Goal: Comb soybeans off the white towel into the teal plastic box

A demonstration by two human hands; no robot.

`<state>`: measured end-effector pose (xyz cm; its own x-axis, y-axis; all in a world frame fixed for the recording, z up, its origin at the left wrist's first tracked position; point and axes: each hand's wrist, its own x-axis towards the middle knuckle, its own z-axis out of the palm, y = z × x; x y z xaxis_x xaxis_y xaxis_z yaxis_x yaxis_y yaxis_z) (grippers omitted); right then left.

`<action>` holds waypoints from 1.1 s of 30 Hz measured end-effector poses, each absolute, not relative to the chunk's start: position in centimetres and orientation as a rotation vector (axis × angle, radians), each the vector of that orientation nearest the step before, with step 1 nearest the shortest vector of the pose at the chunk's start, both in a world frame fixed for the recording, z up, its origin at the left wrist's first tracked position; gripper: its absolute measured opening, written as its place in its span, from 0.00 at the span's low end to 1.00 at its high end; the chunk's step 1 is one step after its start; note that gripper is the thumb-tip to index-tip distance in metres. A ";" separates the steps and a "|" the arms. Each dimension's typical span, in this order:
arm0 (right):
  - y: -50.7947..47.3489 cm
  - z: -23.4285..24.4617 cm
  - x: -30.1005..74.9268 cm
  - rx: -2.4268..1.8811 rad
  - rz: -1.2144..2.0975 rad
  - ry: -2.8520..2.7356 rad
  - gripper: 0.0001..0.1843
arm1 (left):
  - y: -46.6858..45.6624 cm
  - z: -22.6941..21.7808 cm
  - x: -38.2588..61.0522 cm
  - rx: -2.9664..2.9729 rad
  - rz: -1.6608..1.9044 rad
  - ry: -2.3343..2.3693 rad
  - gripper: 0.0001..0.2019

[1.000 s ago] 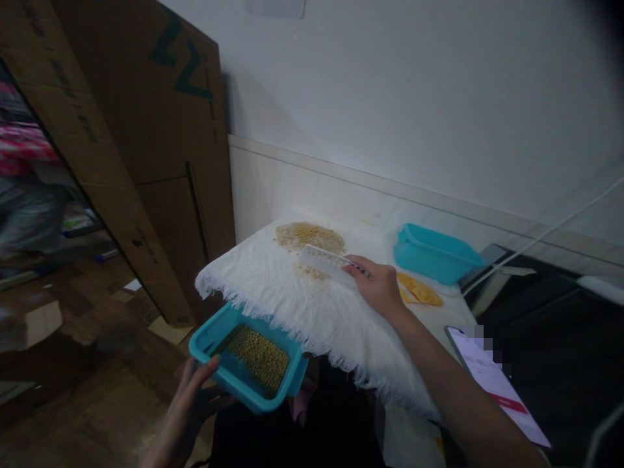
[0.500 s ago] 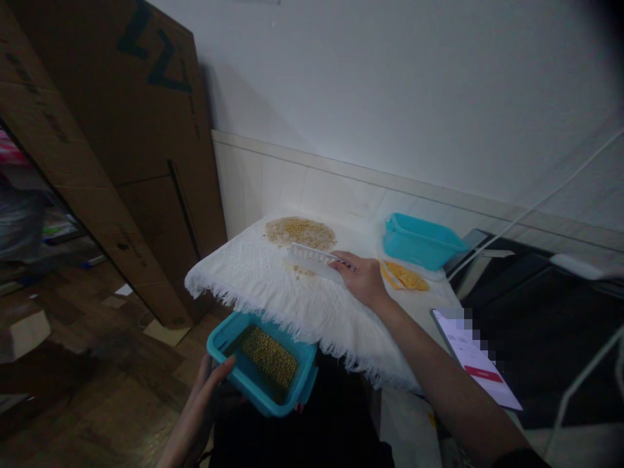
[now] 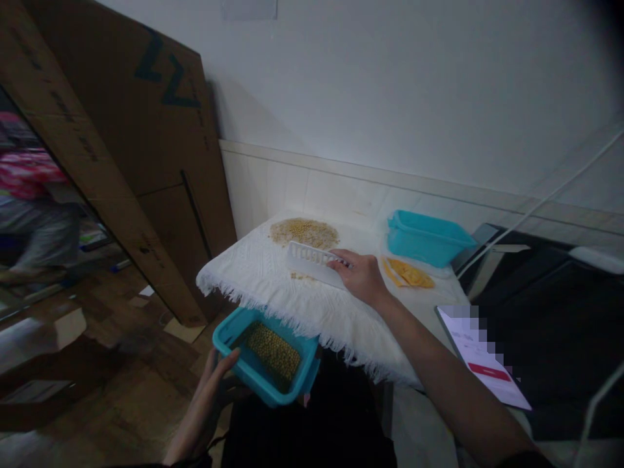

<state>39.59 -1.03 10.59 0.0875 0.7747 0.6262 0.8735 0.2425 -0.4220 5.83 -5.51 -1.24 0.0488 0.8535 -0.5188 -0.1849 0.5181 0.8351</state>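
Note:
My left hand [image 3: 210, 390] grips a teal plastic tub [image 3: 266, 354] partly filled with yellow-green beans, held just under the fringed front edge of a white cloth [image 3: 273, 286]. My right hand [image 3: 359, 276] is closed on a white flat comb-like scraper [image 3: 312, 261] that rests on the cloth. Beyond the scraper lies a pile of beans and husks [image 3: 303, 231]. A few loose grains sit in front of the scraper's edge.
A second teal tub [image 3: 426, 238] stands at the back right with a yellow packet [image 3: 408, 274] before it. A phone with a lit screen [image 3: 480, 357] lies right of my arm. A large cardboard box [image 3: 136, 143] leans at the left. A white cable crosses the right.
The scraper has slid a little toward the cloth's front edge, leaving the pile behind it. The tub stays under the edge, and the camera has shifted slightly.

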 end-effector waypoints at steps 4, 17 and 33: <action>-1.2 10.7 39.1 -1.488 -0.153 -1.675 0.13 | -6.2 -1.0 5.8 0.643 0.905 1.284 0.34; -1.5 10.1 37.2 -1.542 -0.148 -1.607 0.15 | -6.0 -0.8 5.6 0.652 0.928 1.268 0.41; -1.6 9.6 36.9 -1.567 -0.188 -1.588 0.16 | -5.7 -0.2 5.2 0.631 0.936 1.268 0.36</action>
